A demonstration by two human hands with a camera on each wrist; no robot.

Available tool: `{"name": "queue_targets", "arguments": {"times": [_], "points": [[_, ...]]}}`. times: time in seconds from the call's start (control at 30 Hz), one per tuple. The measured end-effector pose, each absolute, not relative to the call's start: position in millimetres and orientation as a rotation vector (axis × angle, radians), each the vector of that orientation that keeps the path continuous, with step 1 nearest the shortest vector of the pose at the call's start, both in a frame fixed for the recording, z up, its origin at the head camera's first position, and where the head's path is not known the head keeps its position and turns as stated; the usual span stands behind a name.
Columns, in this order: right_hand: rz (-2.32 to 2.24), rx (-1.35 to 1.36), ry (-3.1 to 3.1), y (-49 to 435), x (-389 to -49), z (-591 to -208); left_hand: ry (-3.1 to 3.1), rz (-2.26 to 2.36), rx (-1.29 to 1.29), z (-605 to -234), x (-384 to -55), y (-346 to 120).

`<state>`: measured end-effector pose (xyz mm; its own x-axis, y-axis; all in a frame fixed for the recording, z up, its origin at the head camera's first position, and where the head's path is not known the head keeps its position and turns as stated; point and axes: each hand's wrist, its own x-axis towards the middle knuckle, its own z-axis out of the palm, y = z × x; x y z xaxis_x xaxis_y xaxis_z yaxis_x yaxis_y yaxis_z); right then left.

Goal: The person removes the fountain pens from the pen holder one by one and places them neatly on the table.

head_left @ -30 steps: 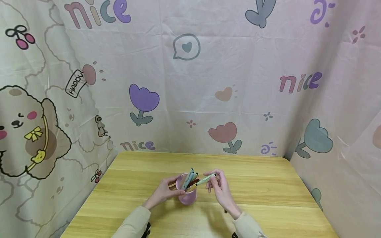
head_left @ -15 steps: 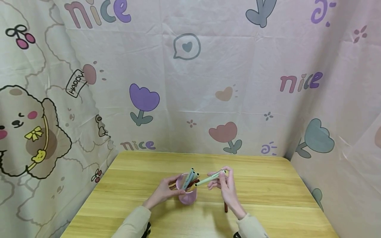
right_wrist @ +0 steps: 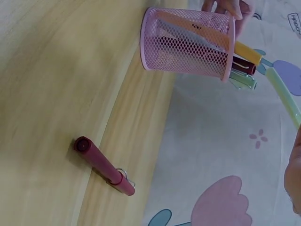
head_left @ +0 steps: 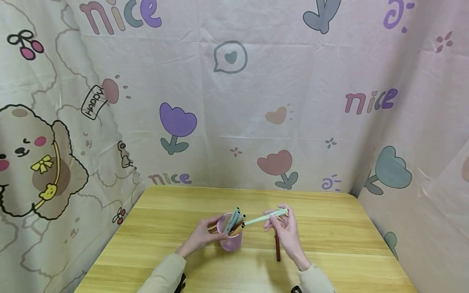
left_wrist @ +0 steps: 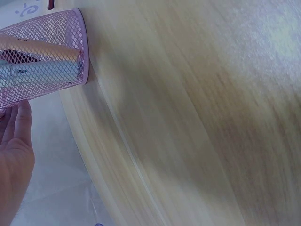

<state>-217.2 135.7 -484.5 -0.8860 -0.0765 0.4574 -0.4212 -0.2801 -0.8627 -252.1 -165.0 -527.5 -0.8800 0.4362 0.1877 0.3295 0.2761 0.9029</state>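
My left hand (head_left: 203, 232) grips a pink mesh pen cup (head_left: 231, 244) near its rim, thumb in front and fingers behind. Several pens poke out of the cup, among them a blue-grey pen (head_left: 232, 221), an orange-yellow pen (right_wrist: 247, 52) and a dark red one (right_wrist: 244, 66). To the right of the cup, my right hand (head_left: 287, 232) pinches a light green pen (head_left: 261, 218), which slants down toward the rim. The pen's lower end overlaps the cup's pens in the head view. Another dark red pen (head_left: 277, 246) lies on the table below my right hand.
The wooden table (head_left: 165, 211) ends at a back edge against a printed fabric curtain (head_left: 227, 122). More printed cloth hangs at the left and right sides.
My right hand has moved right, drawing the light green pen away from the cup's middle. The dark red pen on the table has come into fuller view. The left hand and cup stay put.
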Motion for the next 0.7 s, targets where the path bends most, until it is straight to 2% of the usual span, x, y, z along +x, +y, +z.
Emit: {"name": "queue_targets", "arguments": {"times": [0.2, 0.53, 0.7], "points": [[2.264, 0.543, -1.761, 146, -219, -487, 2.424, 1.680, 0.712, -527, -252, -164], [2.310, 0.577, -1.844, 169, -225, -495, 2.420, 1.682, 0.705, -528, -253, -165], [2.227, 0.484, -1.988, 176, -226, -499, 2.418, 1.688, 0.717, -529, -253, -165]]}}
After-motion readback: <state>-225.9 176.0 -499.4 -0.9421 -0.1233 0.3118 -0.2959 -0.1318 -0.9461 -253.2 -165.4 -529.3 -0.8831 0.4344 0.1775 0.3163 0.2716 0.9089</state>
